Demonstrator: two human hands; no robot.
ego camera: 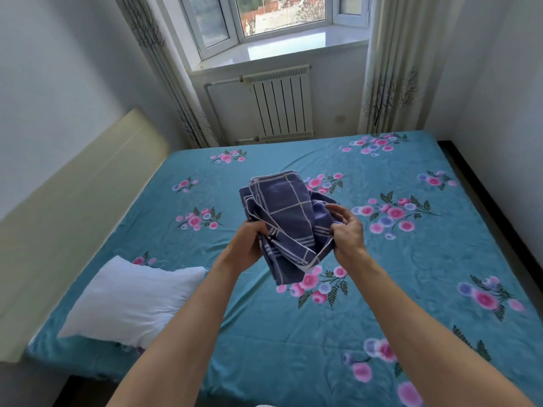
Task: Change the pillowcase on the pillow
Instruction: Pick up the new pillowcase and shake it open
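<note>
Blue checked pillowcase (pixel 289 218), bunched, gripped by curled fingers of left hand (pixel 249 245) and right hand (pixel 346 233) above bed (pixel 264 333); bare white pillow (pixel 132 301) lying left.

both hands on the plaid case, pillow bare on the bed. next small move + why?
Probably shake the plaid pillowcase out and find its open end. It is bunched and folded between the left hand and the right hand, held above the sheet, with no clear opening showing. The white pillow lies uncovered at lower left, ready once the case hangs flat.
</note>
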